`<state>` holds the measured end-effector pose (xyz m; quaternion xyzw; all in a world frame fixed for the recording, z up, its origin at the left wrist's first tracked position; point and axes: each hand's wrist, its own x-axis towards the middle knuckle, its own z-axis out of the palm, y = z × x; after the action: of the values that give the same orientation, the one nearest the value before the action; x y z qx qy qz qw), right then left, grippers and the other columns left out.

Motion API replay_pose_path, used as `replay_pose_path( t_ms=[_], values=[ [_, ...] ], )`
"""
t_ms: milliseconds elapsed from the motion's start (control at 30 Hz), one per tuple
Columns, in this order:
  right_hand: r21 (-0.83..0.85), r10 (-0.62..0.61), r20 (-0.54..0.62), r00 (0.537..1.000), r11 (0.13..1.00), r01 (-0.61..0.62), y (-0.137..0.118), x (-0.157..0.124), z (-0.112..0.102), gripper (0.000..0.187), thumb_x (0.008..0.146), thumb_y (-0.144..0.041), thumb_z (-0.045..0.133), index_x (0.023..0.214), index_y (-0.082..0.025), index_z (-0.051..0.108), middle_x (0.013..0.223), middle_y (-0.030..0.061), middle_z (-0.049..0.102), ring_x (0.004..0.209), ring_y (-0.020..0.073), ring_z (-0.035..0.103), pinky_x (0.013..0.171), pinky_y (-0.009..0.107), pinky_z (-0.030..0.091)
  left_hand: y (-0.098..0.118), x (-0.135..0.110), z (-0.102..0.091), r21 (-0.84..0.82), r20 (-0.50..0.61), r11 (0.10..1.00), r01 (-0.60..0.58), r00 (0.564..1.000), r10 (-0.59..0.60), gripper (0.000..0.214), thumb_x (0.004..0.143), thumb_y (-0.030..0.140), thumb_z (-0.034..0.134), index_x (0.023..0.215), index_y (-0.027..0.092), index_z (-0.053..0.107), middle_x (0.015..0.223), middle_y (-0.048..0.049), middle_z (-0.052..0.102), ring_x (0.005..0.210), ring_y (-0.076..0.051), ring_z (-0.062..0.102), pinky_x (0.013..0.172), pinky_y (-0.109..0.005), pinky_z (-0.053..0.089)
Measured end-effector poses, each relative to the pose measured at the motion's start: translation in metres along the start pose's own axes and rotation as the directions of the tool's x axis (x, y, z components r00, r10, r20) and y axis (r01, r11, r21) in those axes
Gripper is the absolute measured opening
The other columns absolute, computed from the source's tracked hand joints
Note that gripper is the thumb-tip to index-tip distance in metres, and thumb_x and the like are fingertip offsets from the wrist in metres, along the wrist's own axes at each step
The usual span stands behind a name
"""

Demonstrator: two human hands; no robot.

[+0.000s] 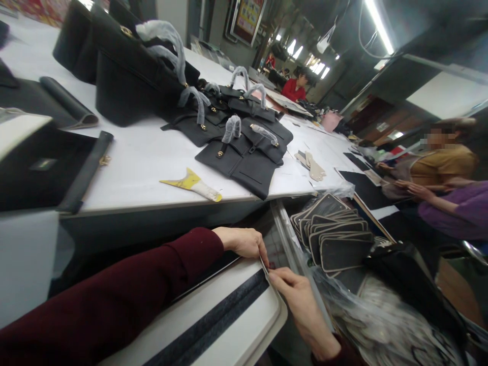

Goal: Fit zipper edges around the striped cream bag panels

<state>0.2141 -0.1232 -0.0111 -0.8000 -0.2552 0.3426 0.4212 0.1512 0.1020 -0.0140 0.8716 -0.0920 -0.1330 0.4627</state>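
Observation:
My left hand (242, 243), in a dark red sleeve, pinches the edge of a white-backed panel (232, 315) that has a dark strip along it. My right hand (299, 300) grips the same rounded edge close by, its fingertips nearly meeting those of my left hand. The panel's thin rim passes between my fingers. Just beyond my right hand lies a stack of black panels (335, 239) with pale edges. A clear plastic bag (381, 325) of sheet pieces sits below them.
A long white table (129, 183) bears black handbags (133, 66), wrapped handles, flat black bag parts (240, 152) and a yellow scraper (190, 183). Co-workers' hands (412, 189) rest at the right. A person in red (293, 89) sits beyond the table.

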Motion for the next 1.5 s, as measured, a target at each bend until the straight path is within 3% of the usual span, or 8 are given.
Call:
replay_pose_path(
  t_ms=[100, 267, 500, 667, 867, 1100, 1300, 1500],
  values=[
    [0.161, 0.130, 0.082, 0.988, 0.977, -0.142, -0.005, 0.005, -0.002, 0.040, 0.069, -0.046, 0.080, 0.095, -0.016, 0.076, 0.091, 0.0072, 0.072, 0.088, 0.0213, 0.060, 0.081, 0.031, 0.043, 0.000, -0.001, 0.000, 0.010, -0.009, 1.000, 0.010, 1.000, -0.009, 0.045, 0.075, 0.011, 0.048, 0.106, 0.026, 0.077, 0.106, 0.0014, 0.076, 0.100, -0.016, 0.069, 0.086, -0.020, 0.049],
    [0.122, 0.121, 0.245, 0.962, 0.980, -0.155, -0.012, 0.009, -0.005, 0.038, 0.076, -0.041, 0.074, 0.103, -0.014, 0.076, 0.093, 0.0070, 0.071, 0.092, 0.0215, 0.060, 0.082, 0.031, 0.042, 0.002, -0.002, -0.001, 0.015, -0.011, 1.000, 0.011, 1.000, -0.011, 0.048, 0.073, 0.010, 0.047, 0.106, 0.028, 0.077, 0.103, 0.0031, 0.077, 0.098, -0.016, 0.069, 0.085, -0.018, 0.049],
    [-0.122, 0.024, 0.328, 0.944, 0.992, 0.017, -0.017, 0.016, -0.011, 0.031, 0.085, -0.040, 0.060, 0.094, -0.014, 0.075, 0.088, 0.0060, 0.066, 0.095, 0.0241, 0.057, 0.085, 0.034, 0.042, 0.005, -0.001, -0.001, 0.004, -0.005, 0.999, 0.052, 0.999, -0.052, 0.048, 0.071, 0.010, 0.047, 0.105, 0.026, 0.077, 0.105, 0.0018, 0.076, 0.098, -0.018, 0.069, 0.086, -0.021, 0.050],
    [-0.308, -0.033, 0.324, 0.946, 0.941, 0.138, -0.020, 0.017, -0.008, 0.026, 0.086, -0.036, 0.054, 0.075, -0.015, 0.065, 0.081, 0.0037, 0.059, 0.081, 0.0179, 0.051, 0.075, 0.030, 0.039, 0.006, -0.001, 0.001, -0.013, -0.010, 0.999, 0.044, 0.999, -0.045, 0.049, 0.069, 0.009, 0.046, 0.103, 0.025, 0.078, 0.104, 0.0014, 0.077, 0.098, -0.018, 0.069, 0.087, -0.022, 0.050],
    [-0.300, 0.078, 0.280, 0.957, 0.954, 0.010, -0.020, 0.016, -0.006, 0.023, 0.079, -0.023, 0.054, 0.058, -0.016, 0.048, 0.060, -0.0044, 0.040, 0.059, 0.0088, 0.037, 0.055, 0.025, 0.027, 0.004, 0.001, 0.005, 0.018, -0.034, 0.999, -0.045, 0.998, 0.046, 0.055, 0.064, 0.009, 0.042, 0.102, 0.027, 0.078, 0.102, 0.0021, 0.077, 0.098, -0.019, 0.070, 0.088, -0.024, 0.051],
    [-0.267, 0.280, 0.340, 0.898, 0.944, -0.193, -0.023, 0.029, -0.017, 0.022, 0.077, -0.029, 0.066, 0.063, -0.017, 0.054, 0.051, -0.0081, 0.036, 0.046, 0.0057, 0.026, 0.043, 0.024, 0.016, -0.002, 0.003, 0.008, -0.039, -0.042, 0.998, -0.047, 0.998, 0.045, 0.055, 0.063, 0.012, 0.043, 0.097, 0.036, 0.078, 0.098, 0.0062, 0.077, 0.098, -0.019, 0.070, 0.087, -0.024, 0.051],
    [-0.392, 0.384, 0.368, 0.847, 0.890, -0.233, -0.032, 0.040, -0.023, 0.020, 0.077, -0.030, 0.073, 0.069, -0.017, 0.061, 0.055, -0.0080, 0.044, 0.049, 0.0056, 0.033, 0.044, 0.022, 0.022, 0.001, 0.005, 0.009, 0.026, -0.064, 1.000, -0.011, 0.998, 0.013, 0.052, 0.065, 0.013, 0.045, 0.097, 0.037, 0.078, 0.098, 0.0050, 0.077, 0.096, -0.020, 0.070, 0.085, -0.027, 0.051],
    [-0.464, 0.444, 0.363, 0.819, 0.849, -0.254, -0.042, 0.045, -0.021, 0.026, 0.075, -0.027, 0.076, 0.061, -0.016, 0.057, 0.054, -0.0080, 0.046, 0.051, 0.0058, 0.037, 0.045, 0.020, 0.026, 0.002, 0.004, 0.013, 0.058, -0.121, 0.998, 0.006, 0.993, 0.001, 0.047, 0.067, 0.013, 0.045, 0.093, 0.035, 0.078, 0.095, 0.0026, 0.077, 0.093, -0.021, 0.070, 0.083, -0.030, 0.052]
  ],
)
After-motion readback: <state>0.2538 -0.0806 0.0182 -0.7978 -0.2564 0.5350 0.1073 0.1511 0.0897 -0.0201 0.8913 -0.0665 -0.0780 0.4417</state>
